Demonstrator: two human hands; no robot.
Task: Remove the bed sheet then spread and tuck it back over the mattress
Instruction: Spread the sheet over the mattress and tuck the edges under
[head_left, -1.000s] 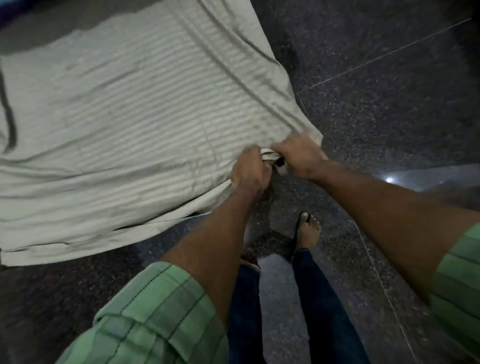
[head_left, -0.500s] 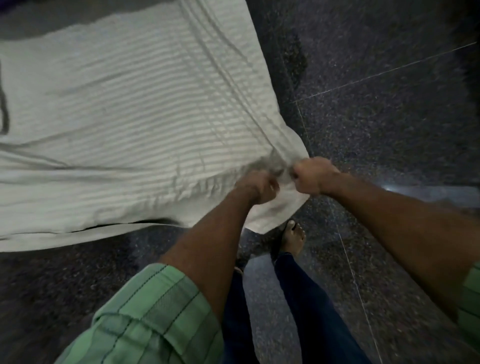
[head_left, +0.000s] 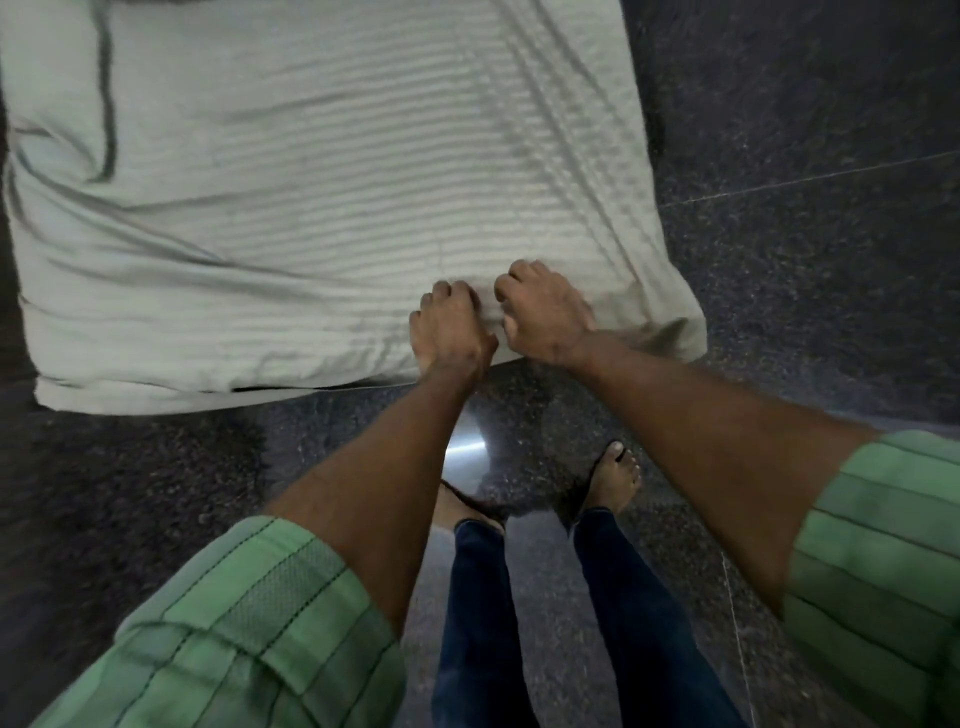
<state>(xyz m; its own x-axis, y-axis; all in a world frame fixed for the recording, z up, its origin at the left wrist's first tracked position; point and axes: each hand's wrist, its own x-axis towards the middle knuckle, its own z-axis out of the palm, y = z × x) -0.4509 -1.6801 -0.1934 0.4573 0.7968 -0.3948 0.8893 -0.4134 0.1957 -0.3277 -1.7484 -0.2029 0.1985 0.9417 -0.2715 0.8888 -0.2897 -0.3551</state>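
A pale grey-green striped bed sheet (head_left: 311, 197) covers the mattress and hangs over its near edge and right corner. My left hand (head_left: 449, 327) and my right hand (head_left: 545, 312) lie side by side on the sheet near the front right corner. Both have fingers curled into the fabric, bunching a small fold between them. The mattress itself is hidden under the sheet.
Dark speckled stone floor (head_left: 805, 208) runs along the right and in front of the bed. My legs in dark jeans and my feet (head_left: 615, 478) in sandals stand just before the near edge. A bright light reflection (head_left: 465, 452) shows on the floor.
The sheet corner that both hands held pulled out over the floor now lies down over the mattress corner. Both hands moved forward onto the top surface, still gripping the fabric.
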